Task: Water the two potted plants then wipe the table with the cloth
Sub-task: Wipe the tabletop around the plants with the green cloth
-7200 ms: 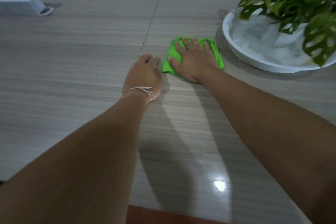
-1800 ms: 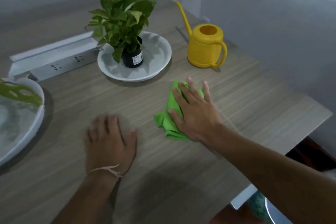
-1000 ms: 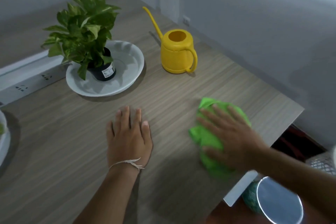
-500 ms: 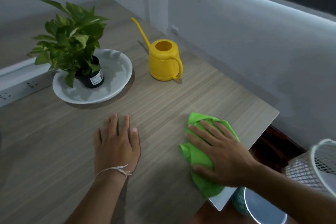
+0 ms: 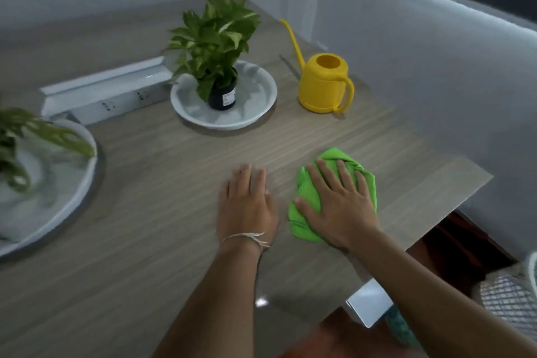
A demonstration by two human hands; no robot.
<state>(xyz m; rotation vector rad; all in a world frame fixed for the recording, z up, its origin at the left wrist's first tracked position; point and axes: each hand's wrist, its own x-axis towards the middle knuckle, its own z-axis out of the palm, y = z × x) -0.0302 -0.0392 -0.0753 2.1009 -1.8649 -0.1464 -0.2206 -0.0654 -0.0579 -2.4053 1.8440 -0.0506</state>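
Note:
My right hand [image 5: 340, 206] presses flat, fingers spread, on the crumpled green cloth [image 5: 308, 224] near the right end of the wooden table [image 5: 162, 241]. Just left of it my left hand [image 5: 247, 206] lies flat on the table, fingers straight. A small leafy plant in a black pot [image 5: 222, 94] stands in a white dish [image 5: 261, 102] at the back. A second plant [image 5: 17, 151] sits in a larger white dish [image 5: 84, 183] at the far left, partly cut off. The yellow watering can [image 5: 325, 84] stands at the back right.
A white power strip housing [image 5: 101, 93] runs along the back between the two dishes. The table's right edge [image 5: 441, 221] lies close to the cloth, with a white leg [image 5: 369, 305] below. A white mesh bin [image 5: 511, 299] stands on the floor at the right. A wall lies behind the can.
My right hand has slid the cloth back from the table's near right corner toward the middle. My left hand stays flat beside it. The view has swung left, showing the second plant again.

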